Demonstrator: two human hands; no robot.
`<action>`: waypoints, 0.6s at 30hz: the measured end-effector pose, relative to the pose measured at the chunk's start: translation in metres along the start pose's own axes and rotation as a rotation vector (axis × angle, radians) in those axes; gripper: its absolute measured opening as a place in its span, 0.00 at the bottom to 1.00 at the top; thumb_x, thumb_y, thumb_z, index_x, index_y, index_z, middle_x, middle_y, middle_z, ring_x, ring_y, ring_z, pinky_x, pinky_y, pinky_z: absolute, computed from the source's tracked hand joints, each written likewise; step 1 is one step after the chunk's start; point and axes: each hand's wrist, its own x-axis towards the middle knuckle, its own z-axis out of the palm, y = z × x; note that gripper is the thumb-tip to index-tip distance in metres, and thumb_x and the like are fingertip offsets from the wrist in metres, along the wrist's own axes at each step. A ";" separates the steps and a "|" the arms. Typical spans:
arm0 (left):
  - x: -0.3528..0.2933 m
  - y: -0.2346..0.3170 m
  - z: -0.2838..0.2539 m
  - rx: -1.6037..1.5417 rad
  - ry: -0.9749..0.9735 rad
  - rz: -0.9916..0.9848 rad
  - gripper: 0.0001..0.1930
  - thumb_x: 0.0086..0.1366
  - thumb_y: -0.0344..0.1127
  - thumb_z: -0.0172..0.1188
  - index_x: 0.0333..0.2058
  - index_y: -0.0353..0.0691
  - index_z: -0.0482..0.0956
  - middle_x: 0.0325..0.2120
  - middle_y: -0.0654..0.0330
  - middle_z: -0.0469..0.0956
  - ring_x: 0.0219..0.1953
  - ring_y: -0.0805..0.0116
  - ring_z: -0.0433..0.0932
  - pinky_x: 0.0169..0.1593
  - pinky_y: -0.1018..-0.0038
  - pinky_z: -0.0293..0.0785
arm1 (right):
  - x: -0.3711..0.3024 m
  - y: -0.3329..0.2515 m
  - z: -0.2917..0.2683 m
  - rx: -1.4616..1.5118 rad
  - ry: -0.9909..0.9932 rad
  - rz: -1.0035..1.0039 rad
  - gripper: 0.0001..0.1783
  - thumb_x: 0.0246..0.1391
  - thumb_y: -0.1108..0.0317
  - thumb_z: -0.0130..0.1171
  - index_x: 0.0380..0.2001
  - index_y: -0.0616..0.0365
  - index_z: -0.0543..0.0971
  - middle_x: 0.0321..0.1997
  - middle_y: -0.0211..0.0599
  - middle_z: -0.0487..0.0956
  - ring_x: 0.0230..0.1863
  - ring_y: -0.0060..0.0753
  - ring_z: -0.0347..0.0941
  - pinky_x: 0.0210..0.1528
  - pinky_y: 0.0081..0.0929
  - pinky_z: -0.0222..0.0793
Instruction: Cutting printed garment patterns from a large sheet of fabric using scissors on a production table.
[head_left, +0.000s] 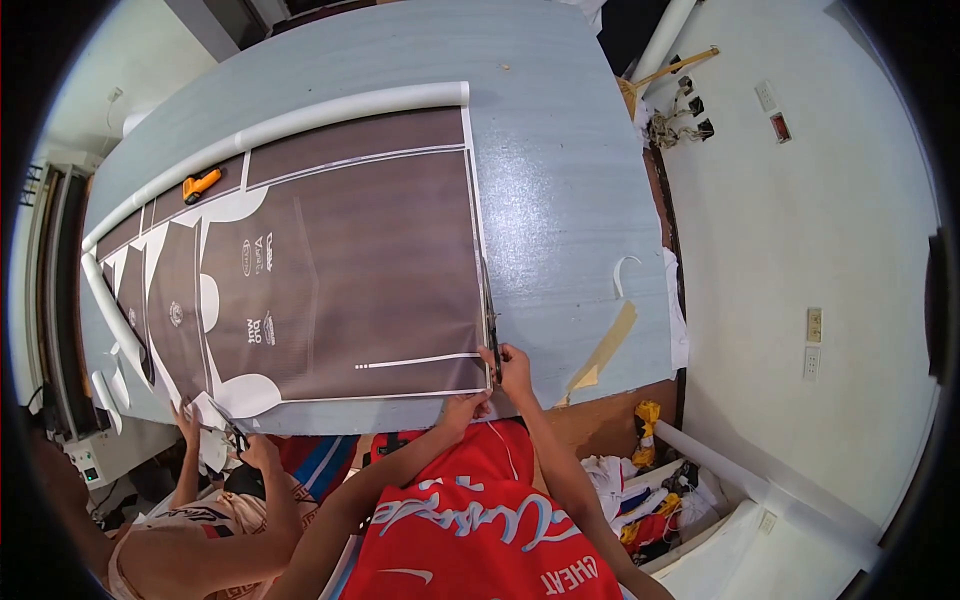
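Observation:
A large printed paper sheet point(390, 250), dark brown with white outlines and curved white gaps, lies on the light blue table. In my right hand point(513, 372) are scissors point(491, 325), their blades lying along the sheet's right edge and pointing away from me. My left hand point(468, 408) is at the near right corner of the sheet, with its fingers closed on the paper edge. A thin white strip hangs near that corner, below the table edge.
To my left a co-worker's hand point(262, 453) works other scissors point(238, 437) at the sheet's near left part. A white paper roll point(350, 108) borders the far side. An orange-and-black tool point(202, 186) rests on the sheet. Tan tape point(605, 350) and a curled paper scrap point(622, 275) lie at right.

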 end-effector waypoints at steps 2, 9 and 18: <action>0.003 -0.003 0.000 -0.017 -0.036 -0.018 0.07 0.61 0.36 0.65 0.28 0.41 0.77 0.19 0.65 0.76 0.21 0.75 0.75 0.24 0.80 0.69 | 0.009 0.003 -0.001 -0.017 0.022 -0.020 0.24 0.51 0.53 0.68 0.14 0.54 0.70 0.13 0.23 0.68 0.13 0.14 0.61 0.15 0.19 0.55; 0.005 -0.005 -0.001 0.001 -0.035 -0.017 0.08 0.60 0.36 0.65 0.29 0.40 0.78 0.18 0.64 0.75 0.21 0.74 0.76 0.25 0.80 0.69 | 0.038 -0.015 0.003 0.032 0.010 -0.034 0.25 0.50 0.50 0.68 0.14 0.54 0.70 0.12 0.23 0.68 0.13 0.14 0.61 0.15 0.18 0.54; 0.004 -0.008 -0.006 -0.004 -0.031 -0.023 0.08 0.60 0.36 0.65 0.31 0.39 0.78 0.20 0.64 0.76 0.22 0.72 0.78 0.25 0.80 0.70 | 0.067 -0.068 0.011 0.059 -0.013 -0.024 0.28 0.49 0.45 0.67 0.13 0.54 0.70 0.11 0.23 0.68 0.12 0.15 0.61 0.15 0.19 0.54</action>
